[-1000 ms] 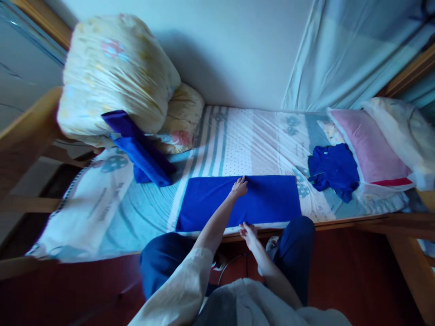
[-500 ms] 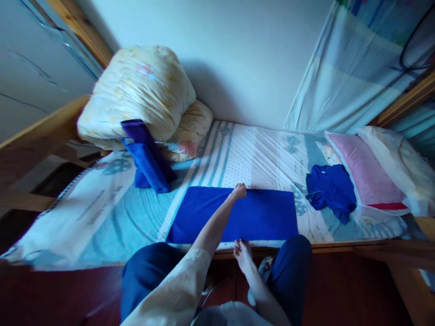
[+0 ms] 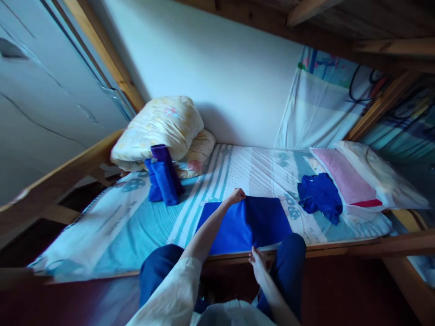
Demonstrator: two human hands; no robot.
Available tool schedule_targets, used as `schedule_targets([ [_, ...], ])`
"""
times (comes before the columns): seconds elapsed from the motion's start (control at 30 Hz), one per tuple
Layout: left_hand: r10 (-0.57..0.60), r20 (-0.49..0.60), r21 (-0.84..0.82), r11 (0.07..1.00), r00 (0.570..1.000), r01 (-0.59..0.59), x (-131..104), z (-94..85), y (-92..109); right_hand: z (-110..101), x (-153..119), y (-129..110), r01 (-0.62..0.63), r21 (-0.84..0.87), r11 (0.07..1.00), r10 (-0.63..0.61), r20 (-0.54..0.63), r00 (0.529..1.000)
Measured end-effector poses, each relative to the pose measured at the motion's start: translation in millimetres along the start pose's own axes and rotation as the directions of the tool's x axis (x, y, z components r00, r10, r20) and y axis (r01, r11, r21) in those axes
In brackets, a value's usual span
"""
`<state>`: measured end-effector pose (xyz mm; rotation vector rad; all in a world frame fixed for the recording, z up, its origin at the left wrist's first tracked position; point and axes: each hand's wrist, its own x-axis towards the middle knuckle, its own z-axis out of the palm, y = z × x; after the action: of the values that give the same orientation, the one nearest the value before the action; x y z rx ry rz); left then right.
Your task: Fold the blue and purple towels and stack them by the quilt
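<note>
patterned bedsheet (image 3: pixel 238 167), a blue cloth (image 3: pixel 226 231) spread near its front edge.
the left hand (image 3: pixel 238 195) clenched the cloth's far edge, the right hand (image 3: pixel 257 264) pinched the near one, a ridge between; crumpled blue garment (image 3: pixel 319 195) lay rightward, rolled fabric (image 3: pixel 165 181) leftward.

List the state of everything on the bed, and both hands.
Blue cloth: spread, ridged between the hands
Left hand: closed on its far edge
Right hand: at its near edge, grip unclear
Blue bundles: folded
Quilt: bunched
Blue garment: crumpled
Pink pillow: lying flat
Bedsheet: spread, wrinkled
</note>
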<state>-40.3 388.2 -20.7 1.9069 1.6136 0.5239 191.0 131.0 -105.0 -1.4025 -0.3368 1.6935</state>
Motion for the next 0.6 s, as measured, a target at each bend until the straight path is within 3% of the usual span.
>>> schedule_targets([
  [0.17, -0.046, -0.096, -0.106, 0.994, 0.994, 0.036, -33.7, -37.0, 18.8, -8.2, -11.3, -71.5, 0.24, -0.014, 0.971, -0.24, -0.016, 0.971],
  [0.33, -0.082, -0.13, -0.233, 0.971, 0.988, 0.05, -82.0, -75.9, 27.8, -9.7, -26.8, -158.7, 0.44, -0.141, 0.887, -0.444, 0.0, 0.896],
  [0.47, -0.112, -0.071, -0.569, 0.821, 0.991, 0.052, -124.6, -105.0, 35.1, 5.3, -38.1, -217.1, 0.627, -0.287, 0.725, -0.61, 0.157, 0.777],
  [0.6, -0.098, -0.038, -0.702, 0.711, 0.994, 0.043, -156.6, -130.3, 52.1, 31.4, -44.3, -258.0, 0.671, -0.242, 0.701, -0.625, 0.243, 0.742],
])
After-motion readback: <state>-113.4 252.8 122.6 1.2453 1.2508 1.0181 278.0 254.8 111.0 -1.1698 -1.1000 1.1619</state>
